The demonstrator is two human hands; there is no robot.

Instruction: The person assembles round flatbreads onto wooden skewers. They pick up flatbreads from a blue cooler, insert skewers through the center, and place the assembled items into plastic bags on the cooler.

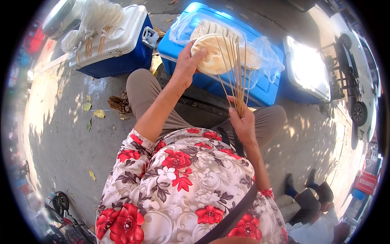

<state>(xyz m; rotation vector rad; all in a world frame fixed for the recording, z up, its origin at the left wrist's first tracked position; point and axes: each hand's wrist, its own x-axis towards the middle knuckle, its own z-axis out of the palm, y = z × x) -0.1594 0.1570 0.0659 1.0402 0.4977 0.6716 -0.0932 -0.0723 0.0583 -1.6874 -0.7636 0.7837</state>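
Observation:
My left hand (186,66) grips a round, pale flatbread (211,59) by its left edge, with the thumb on top. In my right hand (243,124) is a bundle of thin wooden skewers (240,87), held near the lower ends and fanned out upward. Some skewers cross in front of the flatbread's right side; whether any pierces it I cannot tell. Just behind, a row of flatbreads (209,27) lies in a clear plastic bag (270,61) on a bright blue cooler box (260,90).
To the left stands a dark blue cooler (115,65) with a white lid (126,34), carrying bagged skewers (101,18). Another white-lidded cooler (306,67) is at right. A skewer bundle (119,102) lies by my left knee. A seated person's legs (308,199) show at lower right.

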